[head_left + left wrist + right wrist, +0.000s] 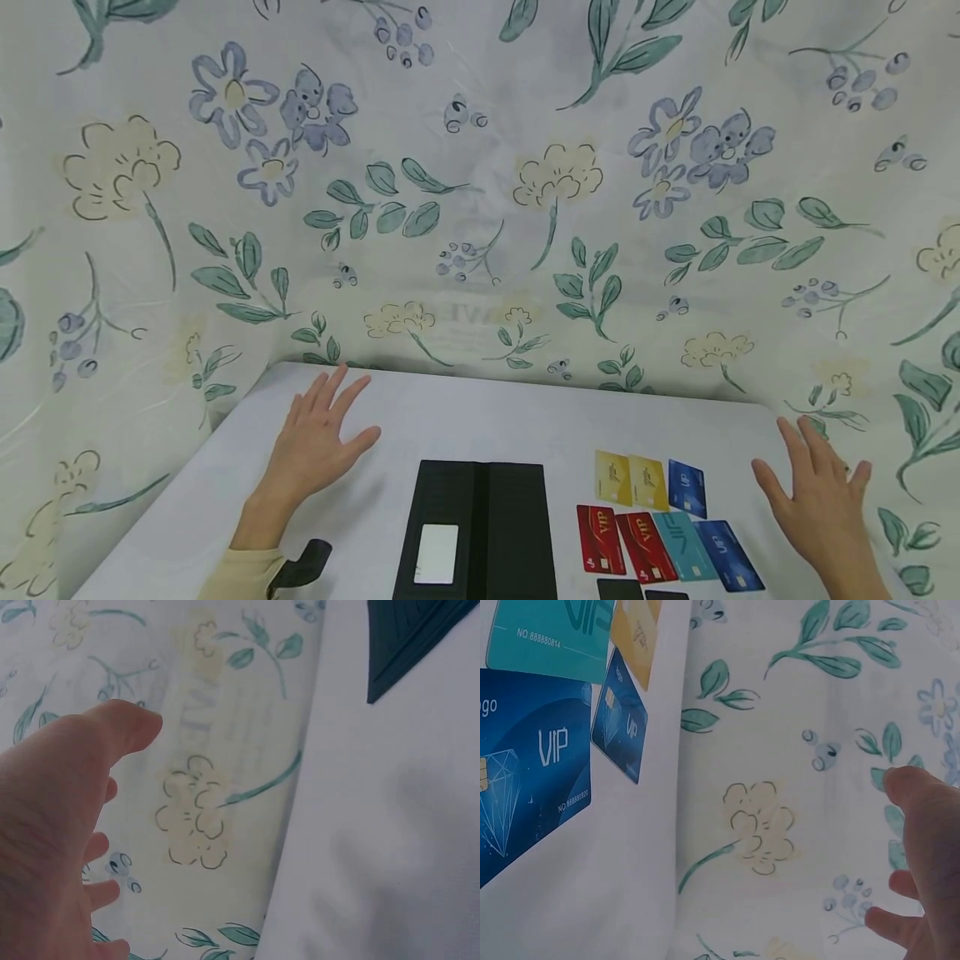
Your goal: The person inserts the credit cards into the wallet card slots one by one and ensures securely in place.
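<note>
My left hand (315, 442) hovers above the white table with fingers spread, holding nothing. Beside it lies a black wallet (517, 533), opened flat, with a white card (437, 554) on its left half. Off to the right of the cards, my right hand (817, 500) is also spread and holds nothing. Two yellow cards (613, 477) and a small blue card (687, 488) form the back row. In front lie two red cards (600, 540), a teal card (686, 546) and a larger blue card (536, 765) marked VIP. Two dark pieces (619, 590) are cut off by the lower frame edge.
Floral sheeting (480, 208) hangs behind the white table (465, 408) and along its sides. A black strap (303, 567) sits at my left wrist, by the cream sleeve (243, 575).
</note>
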Motion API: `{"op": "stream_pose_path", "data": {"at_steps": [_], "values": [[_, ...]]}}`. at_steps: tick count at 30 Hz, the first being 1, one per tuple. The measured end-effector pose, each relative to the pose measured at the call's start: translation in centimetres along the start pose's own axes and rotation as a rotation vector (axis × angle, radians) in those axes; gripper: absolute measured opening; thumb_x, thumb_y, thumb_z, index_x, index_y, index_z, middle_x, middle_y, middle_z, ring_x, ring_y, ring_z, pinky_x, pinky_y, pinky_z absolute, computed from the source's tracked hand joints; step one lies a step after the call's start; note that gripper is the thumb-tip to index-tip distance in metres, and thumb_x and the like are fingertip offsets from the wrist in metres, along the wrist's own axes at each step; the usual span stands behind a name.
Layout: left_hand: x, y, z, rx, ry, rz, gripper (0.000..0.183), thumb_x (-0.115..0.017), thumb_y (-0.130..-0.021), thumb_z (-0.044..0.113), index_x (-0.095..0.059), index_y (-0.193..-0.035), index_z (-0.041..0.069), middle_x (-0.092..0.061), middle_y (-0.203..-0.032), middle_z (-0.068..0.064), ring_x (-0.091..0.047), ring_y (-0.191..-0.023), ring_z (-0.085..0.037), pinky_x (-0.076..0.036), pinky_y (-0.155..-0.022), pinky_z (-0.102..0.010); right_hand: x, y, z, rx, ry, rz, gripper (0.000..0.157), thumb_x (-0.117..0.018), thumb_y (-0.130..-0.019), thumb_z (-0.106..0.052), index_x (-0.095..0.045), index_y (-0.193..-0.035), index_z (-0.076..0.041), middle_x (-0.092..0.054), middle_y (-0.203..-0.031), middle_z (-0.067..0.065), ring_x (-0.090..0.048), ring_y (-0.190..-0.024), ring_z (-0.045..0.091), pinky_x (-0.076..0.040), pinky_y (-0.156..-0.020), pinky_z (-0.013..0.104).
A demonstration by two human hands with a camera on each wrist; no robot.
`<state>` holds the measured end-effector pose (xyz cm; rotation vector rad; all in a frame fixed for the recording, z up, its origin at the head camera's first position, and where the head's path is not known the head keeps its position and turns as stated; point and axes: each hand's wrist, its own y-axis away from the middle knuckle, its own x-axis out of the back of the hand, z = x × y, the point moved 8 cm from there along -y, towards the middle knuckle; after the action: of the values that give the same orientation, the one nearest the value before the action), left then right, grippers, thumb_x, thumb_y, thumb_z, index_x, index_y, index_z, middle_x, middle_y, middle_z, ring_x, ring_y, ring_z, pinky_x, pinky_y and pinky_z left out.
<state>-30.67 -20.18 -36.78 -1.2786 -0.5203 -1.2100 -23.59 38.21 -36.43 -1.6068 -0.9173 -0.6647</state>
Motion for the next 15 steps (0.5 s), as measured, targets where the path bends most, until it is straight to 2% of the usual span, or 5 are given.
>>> {"op": "stream_pose_path", "data": {"at_steps": [8,15], "values": [[-0.24,0.15,-0.03,0.021,-0.013,-0.039,0.071,-0.066,-0.089,0.043,-0.041,-0.149,0.013,-0.027,-0.158,-0.023,-0.023,-0.143,-0.049,-0.020,-0.109,-0.073,-0.20,0.00,0.06,-0.011,0.001,-0.013,0.068,-0.047,-0.103,-0.043,-0.024,-0.152,-0.001,-0.024,-0.151,0.035,-0.029,-0.126,0.060,0.008,-0.106,0.078],[-0.23,0.22,0.04,0.036,-0.016,-0.054,0.073,-0.065,-0.090,0.046,-0.040,-0.149,0.013,-0.029,-0.156,-0.022,-0.028,-0.139,-0.048,-0.032,-0.100,-0.073,-0.58,-0.06,0.05,-0.024,0.003,-0.045,0.068,-0.045,-0.104,-0.041,-0.021,-0.153,0.000,-0.024,-0.148,0.038,-0.030,-0.125,0.062,0.008,-0.109,0.075]]}}
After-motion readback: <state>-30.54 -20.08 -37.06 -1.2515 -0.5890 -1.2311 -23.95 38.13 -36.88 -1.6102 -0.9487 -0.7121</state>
